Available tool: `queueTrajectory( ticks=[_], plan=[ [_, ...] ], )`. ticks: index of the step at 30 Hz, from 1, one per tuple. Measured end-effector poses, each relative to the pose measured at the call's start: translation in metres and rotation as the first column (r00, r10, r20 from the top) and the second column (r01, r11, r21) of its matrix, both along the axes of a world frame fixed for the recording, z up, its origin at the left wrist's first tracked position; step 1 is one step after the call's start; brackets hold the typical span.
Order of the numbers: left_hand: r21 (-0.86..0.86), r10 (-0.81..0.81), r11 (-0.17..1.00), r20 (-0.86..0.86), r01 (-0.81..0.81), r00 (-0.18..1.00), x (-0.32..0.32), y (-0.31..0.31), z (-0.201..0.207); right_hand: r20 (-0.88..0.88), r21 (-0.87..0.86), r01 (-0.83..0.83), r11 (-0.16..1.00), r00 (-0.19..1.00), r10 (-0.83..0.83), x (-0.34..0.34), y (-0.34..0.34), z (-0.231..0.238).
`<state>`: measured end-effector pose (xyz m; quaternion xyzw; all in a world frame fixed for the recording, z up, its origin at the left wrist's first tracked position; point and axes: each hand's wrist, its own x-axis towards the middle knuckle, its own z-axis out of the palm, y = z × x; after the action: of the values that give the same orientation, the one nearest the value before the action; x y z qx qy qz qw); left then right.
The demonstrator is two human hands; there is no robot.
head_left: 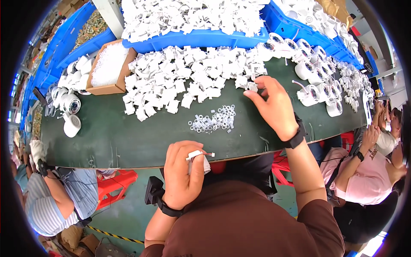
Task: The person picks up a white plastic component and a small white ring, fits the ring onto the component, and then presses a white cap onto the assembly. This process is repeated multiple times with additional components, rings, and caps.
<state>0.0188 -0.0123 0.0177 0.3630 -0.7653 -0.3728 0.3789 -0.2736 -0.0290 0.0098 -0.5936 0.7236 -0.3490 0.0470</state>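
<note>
LH [183, 171] holds wht pc [195, 154] (wired), RH [272, 103] at wht pile [197, 73].

L fisheye cam @ head ht, wide downward view of nearby bench [150, 143]

One dark-green worktable [158, 137] bears one brown cardboard box [106, 90], dozens of small translucent plastic rings [220, 116], scores of angular white pieces [169, 70].
</note>
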Motion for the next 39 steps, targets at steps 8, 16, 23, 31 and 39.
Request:
queueTrajectory(
  ticks=[8,16,23,31,39],
  plan=[
    [0.051,0.014,0.999,0.01,-0.015,1.0,0.004,0.001,0.001,-0.139,0.02,-0.039,0.999,0.989,0.042,-0.004,-0.001,0.0],
    [0.184,-0.161,0.966,-0.129,0.183,0.979,0.002,-0.001,0.006,0.949,0.072,-0.51,0.857,0.3,0.099,0.05,0.052,0.046],
    [0.131,-0.198,0.969,-0.1,0.21,0.975,0.004,0.0,0.006,0.934,0.146,-0.557,0.817,0.351,0.072,0.092,0.066,0.028],
    [0.255,-0.141,0.948,-0.201,0.191,0.969,0.01,0.001,0.006,0.942,0.008,-0.495,0.869,0.295,0.16,0.109,0.065,0.026],
    [0.118,-0.124,0.984,-0.1,0.135,0.987,0.012,0.002,0.009,0.642,-0.061,-0.416,0.907,0.68,0.355,0.118,0.066,0.02]
  ],
)
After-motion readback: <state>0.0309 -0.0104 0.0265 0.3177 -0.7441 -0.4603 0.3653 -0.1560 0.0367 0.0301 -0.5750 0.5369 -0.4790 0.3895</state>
